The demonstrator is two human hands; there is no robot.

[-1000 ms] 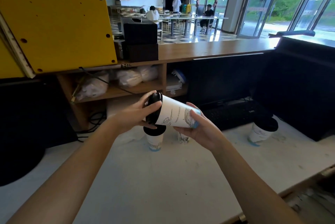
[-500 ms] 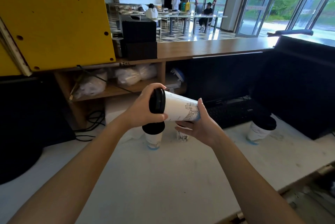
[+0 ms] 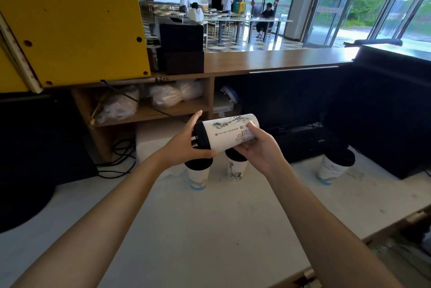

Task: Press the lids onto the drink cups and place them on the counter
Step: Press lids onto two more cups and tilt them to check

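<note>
White paper cup with the black lid, can anyone see where it actually is? Up in the air or down on the bench? (cuplurker)

Up in the air lol. The person holds it sideways over the far part of the bench, lid end pointing left, bottom end pointing right. Left hand is spread, palm flat against the lid, fingers sticking up fairly straight past its top edge, thumb lying under the rim. Right hand is wrapped around the bottom end, thumb on top of the printed wall, fingers curled underneath. (benchwatcher)

And the other ones? (cuplurker)

Three are standing upright on the bench, all with black tops. One lidded cup sits right below the left hand, with a second cup just beside it to the right, under the held one. A third cup stands well off to the right, near the black keyboard. Farther back a wooden counter runs across, with a shelf under it stuffed with plastic bags, and a big yellow panel sits at far left. Can't tell whether the lid is fully seated, the palm covers it. (benchwatcher)
</note>
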